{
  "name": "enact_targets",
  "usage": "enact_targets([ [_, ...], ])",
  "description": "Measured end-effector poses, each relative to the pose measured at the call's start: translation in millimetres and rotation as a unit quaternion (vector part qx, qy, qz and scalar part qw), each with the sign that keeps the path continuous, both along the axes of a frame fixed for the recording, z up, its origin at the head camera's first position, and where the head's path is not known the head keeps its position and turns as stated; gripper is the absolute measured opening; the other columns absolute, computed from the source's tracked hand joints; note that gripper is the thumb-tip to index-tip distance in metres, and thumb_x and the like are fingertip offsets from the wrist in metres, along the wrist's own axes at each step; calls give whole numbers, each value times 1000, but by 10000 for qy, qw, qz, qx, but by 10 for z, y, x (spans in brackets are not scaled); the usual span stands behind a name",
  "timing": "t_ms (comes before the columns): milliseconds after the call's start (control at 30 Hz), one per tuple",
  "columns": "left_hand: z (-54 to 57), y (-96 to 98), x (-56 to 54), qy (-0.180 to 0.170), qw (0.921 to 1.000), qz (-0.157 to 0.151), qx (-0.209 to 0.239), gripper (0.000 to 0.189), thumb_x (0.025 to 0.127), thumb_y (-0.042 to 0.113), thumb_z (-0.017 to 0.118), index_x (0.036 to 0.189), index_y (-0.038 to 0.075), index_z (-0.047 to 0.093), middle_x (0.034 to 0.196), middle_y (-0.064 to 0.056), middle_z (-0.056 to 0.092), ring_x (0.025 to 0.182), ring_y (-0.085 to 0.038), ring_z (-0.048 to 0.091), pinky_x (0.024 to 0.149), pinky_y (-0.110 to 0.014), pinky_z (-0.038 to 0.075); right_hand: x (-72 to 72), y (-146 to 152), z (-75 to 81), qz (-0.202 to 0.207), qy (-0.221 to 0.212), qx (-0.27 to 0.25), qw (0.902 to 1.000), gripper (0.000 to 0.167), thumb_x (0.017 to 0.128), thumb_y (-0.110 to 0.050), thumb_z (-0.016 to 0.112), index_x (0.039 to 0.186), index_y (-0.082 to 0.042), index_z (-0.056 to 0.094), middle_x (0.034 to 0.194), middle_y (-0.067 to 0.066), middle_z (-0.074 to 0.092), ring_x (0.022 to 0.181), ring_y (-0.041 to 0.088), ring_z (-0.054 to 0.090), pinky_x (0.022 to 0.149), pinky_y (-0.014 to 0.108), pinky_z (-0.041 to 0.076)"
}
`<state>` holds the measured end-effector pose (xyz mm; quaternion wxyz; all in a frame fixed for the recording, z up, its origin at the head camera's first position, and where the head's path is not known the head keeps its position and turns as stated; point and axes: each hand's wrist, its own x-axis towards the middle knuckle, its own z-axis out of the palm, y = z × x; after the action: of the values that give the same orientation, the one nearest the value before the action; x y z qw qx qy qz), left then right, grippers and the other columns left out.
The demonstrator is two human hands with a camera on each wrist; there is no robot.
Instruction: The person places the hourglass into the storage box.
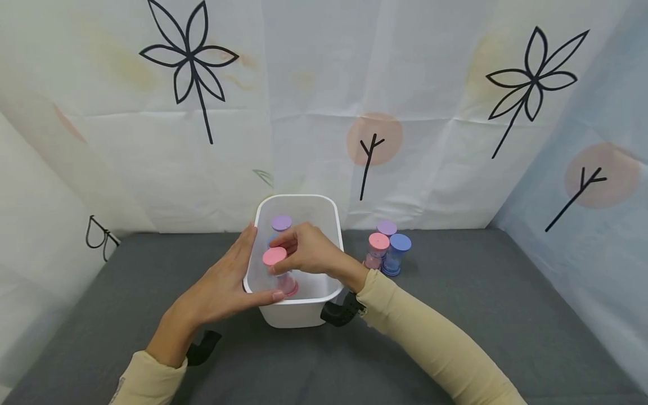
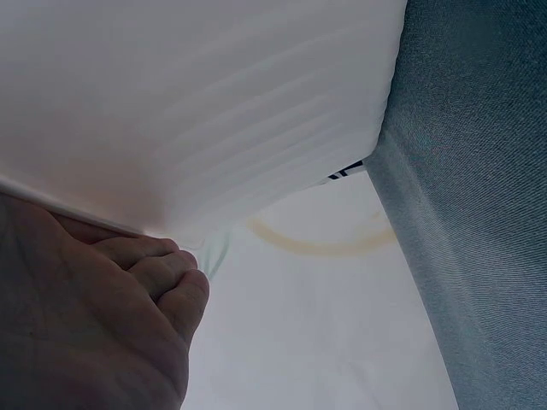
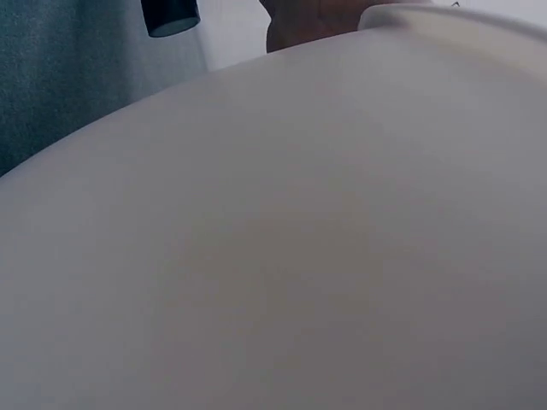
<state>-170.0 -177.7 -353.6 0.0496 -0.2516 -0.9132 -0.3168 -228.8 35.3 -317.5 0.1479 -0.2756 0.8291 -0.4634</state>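
Note:
My right hand (image 1: pixel 316 250) reaches into a white plastic bin (image 1: pixel 304 314) and pinches the pink cap of a sand timer (image 1: pixel 275 256) between thumb and fingers. The timer has a clear body and a pink base, and leans a little inside the bin. Behind it stands a purple-capped timer (image 1: pixel 281 223), with something blue partly hidden by my fingers. My left hand (image 1: pixel 223 284) rests at the bin's left near corner, fingers straight along the side rim and thumb along the front rim. In the left wrist view, its fingers (image 2: pixel 162 269) touch the rim.
Right of the bin, three more timers stand close together on the grey cloth (image 1: pixel 481 315): a pink one (image 1: pixel 378 242), a blue one (image 1: pixel 400 243) and a purple one (image 1: pixel 387 227) behind. A patterned white curtain (image 1: pixel 304 84) hangs right behind the bin.

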Motion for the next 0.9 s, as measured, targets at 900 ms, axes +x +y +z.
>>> enact_targets([
  [900,16,4,2,-166,9999,-13,-32,127,82,60,78,163,14,-7,170,-2,-5,154,-26,8,114,-59,27,-53,-99,-18,-131,539,1029,9931,48,75,-10,91,119,0,74,109,7,75,92,10,67,80,21,52],
])
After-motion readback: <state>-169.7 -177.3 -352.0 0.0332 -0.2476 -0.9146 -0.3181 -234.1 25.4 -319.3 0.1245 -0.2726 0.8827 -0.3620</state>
